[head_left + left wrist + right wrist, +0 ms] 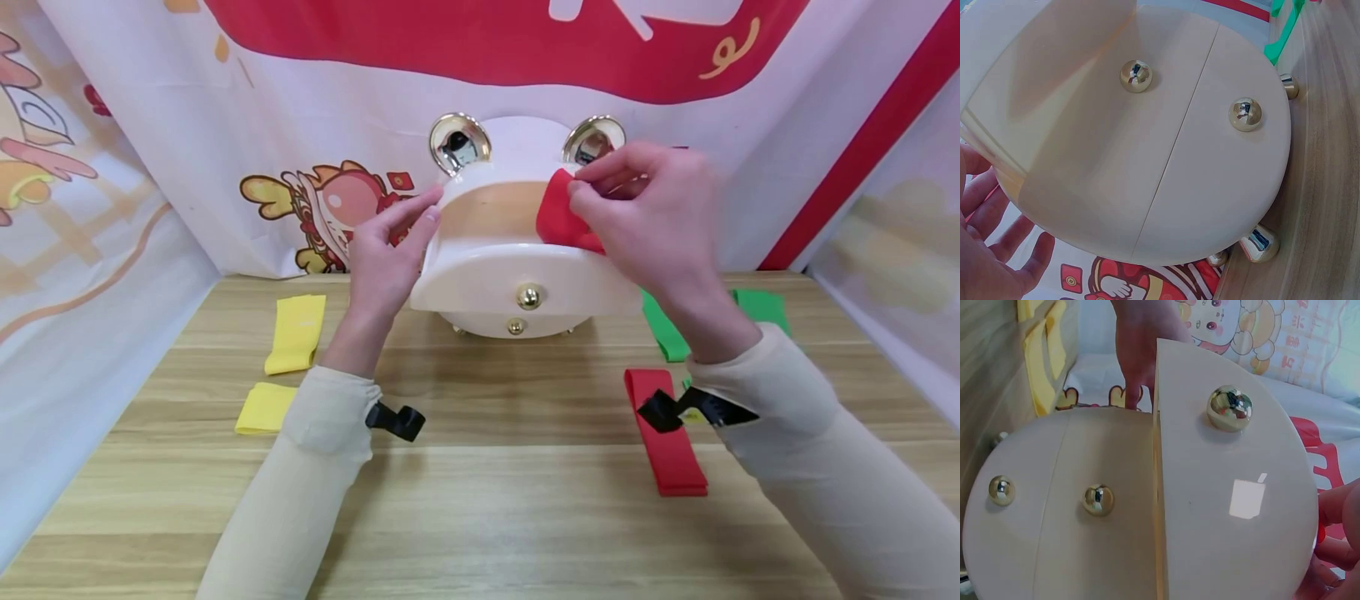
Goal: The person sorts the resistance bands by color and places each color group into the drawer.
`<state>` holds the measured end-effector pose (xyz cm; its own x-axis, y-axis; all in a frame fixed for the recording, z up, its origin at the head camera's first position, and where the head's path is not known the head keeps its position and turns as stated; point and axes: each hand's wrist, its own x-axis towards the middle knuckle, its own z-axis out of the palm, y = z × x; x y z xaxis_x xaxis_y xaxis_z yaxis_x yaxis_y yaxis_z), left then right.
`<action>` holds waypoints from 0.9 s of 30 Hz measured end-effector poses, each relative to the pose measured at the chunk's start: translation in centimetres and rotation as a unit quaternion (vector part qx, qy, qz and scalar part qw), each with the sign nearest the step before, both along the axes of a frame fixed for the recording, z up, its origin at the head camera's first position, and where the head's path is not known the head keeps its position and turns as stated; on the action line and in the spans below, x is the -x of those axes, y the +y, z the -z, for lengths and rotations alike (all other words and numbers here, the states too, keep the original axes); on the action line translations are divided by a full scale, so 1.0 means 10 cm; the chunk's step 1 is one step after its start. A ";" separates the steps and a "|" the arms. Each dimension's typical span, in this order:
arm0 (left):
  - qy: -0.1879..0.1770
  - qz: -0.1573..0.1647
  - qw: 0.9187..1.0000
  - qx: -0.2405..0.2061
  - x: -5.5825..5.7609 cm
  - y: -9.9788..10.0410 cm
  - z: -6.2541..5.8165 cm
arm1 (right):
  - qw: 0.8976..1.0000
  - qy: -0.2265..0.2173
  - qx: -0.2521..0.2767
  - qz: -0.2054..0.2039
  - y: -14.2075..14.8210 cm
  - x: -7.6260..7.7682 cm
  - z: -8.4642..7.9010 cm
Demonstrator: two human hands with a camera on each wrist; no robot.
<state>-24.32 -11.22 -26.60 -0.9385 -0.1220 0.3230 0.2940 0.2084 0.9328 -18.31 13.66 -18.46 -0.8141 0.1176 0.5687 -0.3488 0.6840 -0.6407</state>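
A white rounded cabinet [517, 142] with two shiny gold-rimmed eyes stands at the back of the table, its top drawer [465, 287] pulled out. My right hand [652, 217] pinches a folded red fabric strip [558, 217] between thumb and fingers. The strip hangs over the drawer's right part, its lower end at the front rim. My left hand [386, 258] is at the drawer's left side, fingertips right at its edge, fingers loosely extended. In the right wrist view, the drawer front [1235, 469] hides most of the red strip.
Two yellow folded strips [296, 333] lie at the left. On the right are green strips [663, 325] and another red strip [667, 442], partly under my right wrist's black strap [712, 408]. Printed white cloth [187, 158] walls in the table at the back and sides.
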 end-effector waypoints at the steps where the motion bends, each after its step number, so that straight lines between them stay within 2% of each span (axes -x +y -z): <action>1: -0.001 0.000 1.000 0.001 0.00 0.00 0.00 | 1.000 -0.009 -0.002 0.000 -0.02 0.00 0.00; 7: -0.002 0.001 1.000 0.000 0.00 0.00 0.01 | 0.998 -0.061 -0.008 -0.010 -0.10 0.01 -0.01; 17: -0.004 0.005 1.000 0.003 -0.01 0.01 -0.01 | 0.992 -0.112 -0.034 -0.041 -0.17 0.01 -0.04; 21: -0.009 0.004 1.000 0.008 -0.02 0.00 -0.02 | 0.992 -0.107 -0.028 -0.058 -0.18 -0.01 -0.02; 27: -0.013 0.002 1.000 0.008 -0.02 0.01 -0.02 | 0.995 -0.073 -0.015 -0.072 -0.16 -0.02 0.03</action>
